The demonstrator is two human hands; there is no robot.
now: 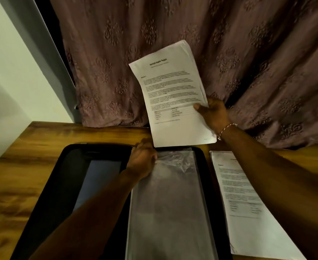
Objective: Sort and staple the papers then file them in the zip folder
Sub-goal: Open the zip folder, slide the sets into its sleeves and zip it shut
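A black zip folder (64, 177) lies open on the wooden table, with clear plastic sleeves (171, 203) in its right half. My left hand (143, 158) rests at the top edge of the sleeves and pinches the uppermost one. My right hand (213, 114) holds a set of printed papers (173, 94) upright above the folder's far edge, thumb on the front page. A second set of printed papers (248, 201) lies flat on the table to the right of the folder, partly under my right forearm.
A mauve embroidered curtain (173, 34) hangs right behind the table. The wooden table (32, 151) meets a pale wall (8, 72) on the left. A grey frame edge (47, 53) runs down beside the curtain.
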